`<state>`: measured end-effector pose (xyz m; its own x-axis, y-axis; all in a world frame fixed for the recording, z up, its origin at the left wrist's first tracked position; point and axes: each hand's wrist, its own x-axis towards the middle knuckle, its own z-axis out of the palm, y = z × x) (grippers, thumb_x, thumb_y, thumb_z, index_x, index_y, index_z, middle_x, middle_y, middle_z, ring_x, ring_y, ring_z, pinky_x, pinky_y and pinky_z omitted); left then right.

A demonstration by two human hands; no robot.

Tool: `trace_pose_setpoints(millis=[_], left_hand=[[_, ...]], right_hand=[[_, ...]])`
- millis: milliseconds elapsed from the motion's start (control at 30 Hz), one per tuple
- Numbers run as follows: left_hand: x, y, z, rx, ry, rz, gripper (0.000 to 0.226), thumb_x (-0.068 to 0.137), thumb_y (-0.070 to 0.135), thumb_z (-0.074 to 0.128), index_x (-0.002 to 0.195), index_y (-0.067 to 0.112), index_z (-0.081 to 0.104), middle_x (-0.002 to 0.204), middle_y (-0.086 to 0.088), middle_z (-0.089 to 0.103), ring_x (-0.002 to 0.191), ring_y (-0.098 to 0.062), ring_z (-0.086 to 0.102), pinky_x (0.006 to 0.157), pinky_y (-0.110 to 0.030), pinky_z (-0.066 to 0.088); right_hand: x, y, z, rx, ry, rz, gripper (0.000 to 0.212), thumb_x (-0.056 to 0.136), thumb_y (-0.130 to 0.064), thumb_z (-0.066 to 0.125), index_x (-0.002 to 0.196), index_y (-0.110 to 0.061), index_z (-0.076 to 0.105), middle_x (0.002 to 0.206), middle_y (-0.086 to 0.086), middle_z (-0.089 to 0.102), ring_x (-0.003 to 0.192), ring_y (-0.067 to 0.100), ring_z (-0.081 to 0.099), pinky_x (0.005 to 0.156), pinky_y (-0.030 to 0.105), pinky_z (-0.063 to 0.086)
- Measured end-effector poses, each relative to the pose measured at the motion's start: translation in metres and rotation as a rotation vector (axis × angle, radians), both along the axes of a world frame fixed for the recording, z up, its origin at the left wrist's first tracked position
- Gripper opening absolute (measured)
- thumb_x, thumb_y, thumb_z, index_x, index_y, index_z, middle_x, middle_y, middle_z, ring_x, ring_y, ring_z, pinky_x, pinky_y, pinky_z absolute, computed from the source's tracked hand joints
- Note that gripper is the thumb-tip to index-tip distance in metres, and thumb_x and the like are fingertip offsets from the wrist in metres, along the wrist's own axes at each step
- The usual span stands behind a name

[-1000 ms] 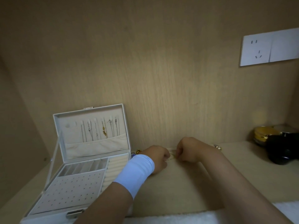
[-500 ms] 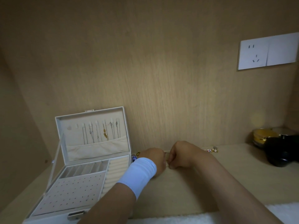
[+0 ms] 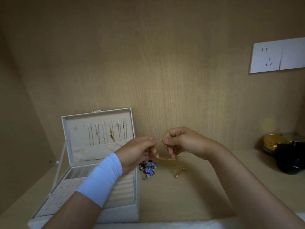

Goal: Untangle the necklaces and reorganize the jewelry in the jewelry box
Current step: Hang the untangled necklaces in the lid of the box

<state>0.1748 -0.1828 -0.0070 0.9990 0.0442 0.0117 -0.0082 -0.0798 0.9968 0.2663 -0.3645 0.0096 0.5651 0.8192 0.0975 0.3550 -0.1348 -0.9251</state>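
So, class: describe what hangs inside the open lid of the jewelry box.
Several thin chains, one gold, hang above a fabric pocket; their lower ends are hidden inside it.

Thin gold necklace [image 3: 165, 158] hangs aloft beside the open white jewelry box [image 3: 123, 212].

Both hands have lifted off the shelf — left hand [image 3: 140, 152] and right hand [image 3: 181, 142] now pinch a gold chain [image 3: 166, 158] stretched between them, its tail dangling
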Motion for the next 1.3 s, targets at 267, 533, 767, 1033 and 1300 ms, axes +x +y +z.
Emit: trace_pose_setpoints(millis=[267, 533, 767, 1033, 1300], left_hand=[[-0.032, 0.040, 0.015, 0.163, -0.033, -0.130, 0.020, 0.084, 0.028, 0.061, 0.066, 0.021, 0.066, 0.063, -0.004, 0.046, 0.067, -0.019, 0.050, 0.075, -0.028, 0.045], [-0.052, 0.083, 0.042, -0.086, -0.179, -0.107, 0.023, 0.084, 0.023, 0.061, 0.065, 0.013, 0.053, 0.061, -0.003, 0.037, 0.055, -0.018, 0.045, 0.095, -0.049, 0.051], [-0.075, 0.108, 0.069, 0.002, -0.325, 0.121, 0.013, 0.082, 0.025, 0.058, 0.073, 0.018, 0.065, 0.064, 0.001, 0.041, 0.048, -0.010, 0.037, 0.039, -0.017, 0.026], [-0.108, 0.154, 0.085, 0.166, -0.431, 0.452, 0.018, 0.094, 0.013, 0.055, 0.079, 0.014, 0.064, 0.054, 0.006, 0.041, 0.039, -0.009, 0.033, 0.041, -0.017, 0.021], [-0.122, 0.183, 0.073, 0.338, -0.253, 0.468, 0.017, 0.096, 0.019, 0.056, 0.085, 0.012, 0.067, 0.059, 0.003, 0.048, 0.042, -0.011, 0.041, 0.039, -0.018, 0.031]], right_hand=[[-0.016, 0.015, 0.007, 0.179, 0.175, 0.006, 0.021, 0.098, -0.002, 0.048, 0.083, -0.005, 0.062, 0.060, 0.009, 0.056, 0.055, 0.023, 0.055, 0.073, 0.042, 0.049], [-0.041, 0.035, 0.019, 0.205, 0.183, -0.056, 0.019, 0.100, -0.009, 0.047, 0.087, -0.009, 0.061, 0.059, 0.003, 0.040, 0.047, 0.015, 0.029, 0.045, 0.025, 0.027], [-0.059, 0.075, 0.043, 0.236, 0.099, -0.093, 0.018, 0.099, -0.017, 0.052, 0.089, -0.013, 0.066, 0.058, -0.002, 0.039, 0.044, 0.009, 0.024, 0.042, 0.021, 0.016], [-0.081, 0.135, 0.075, 0.233, -0.026, -0.072, 0.018, 0.098, -0.020, 0.055, 0.089, -0.013, 0.069, 0.054, -0.001, 0.034, 0.043, 0.012, 0.024, 0.042, 0.020, 0.019], [-0.096, 0.191, 0.043, -0.012, 0.011, 0.003, 0.017, 0.089, -0.014, 0.060, 0.086, 0.000, 0.069, 0.103, 0.025, 0.070, 0.081, 0.030, 0.070, 0.075, 0.043, 0.059]])
